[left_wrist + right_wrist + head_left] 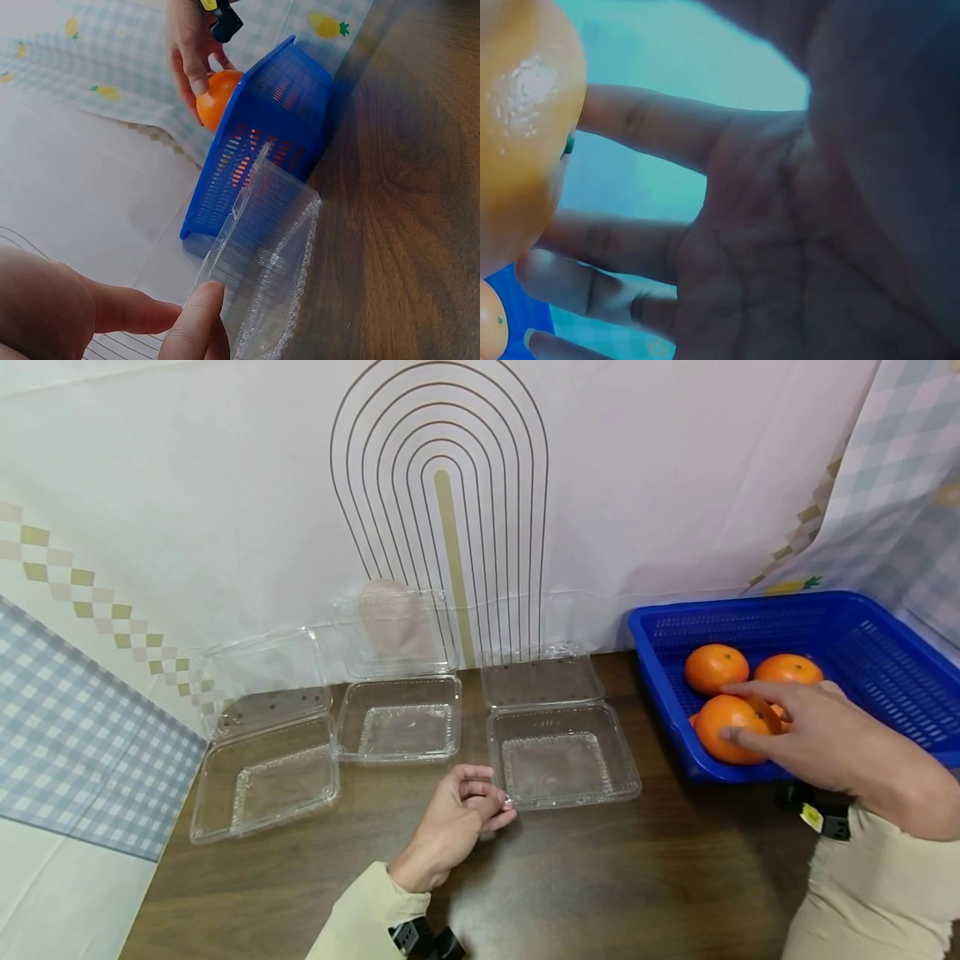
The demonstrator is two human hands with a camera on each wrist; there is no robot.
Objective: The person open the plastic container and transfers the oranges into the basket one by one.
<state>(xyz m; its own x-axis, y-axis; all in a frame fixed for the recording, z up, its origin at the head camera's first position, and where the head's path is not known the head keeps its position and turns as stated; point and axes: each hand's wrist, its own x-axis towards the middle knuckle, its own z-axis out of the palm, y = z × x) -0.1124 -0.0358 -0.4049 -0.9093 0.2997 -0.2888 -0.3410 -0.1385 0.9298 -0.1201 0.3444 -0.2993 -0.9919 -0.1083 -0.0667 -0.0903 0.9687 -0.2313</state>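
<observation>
My right hand grips an orange mandarin between thumb and fingers, over the near left corner of the blue basket. In the left wrist view this mandarin shows above the basket's rim. The right wrist view has it close up, its small green stem spot facing the palm. My left hand pinches the near left corner of the rightmost clear plastic clamshell box, which stands with its lid open. Thumb and finger meet at its rim in the left wrist view.
More mandarins lie in the basket's left part. Two other open clear clamshell boxes, a middle one and a left one, stand on the dark wooden table. Behind them hangs a patterned cloth.
</observation>
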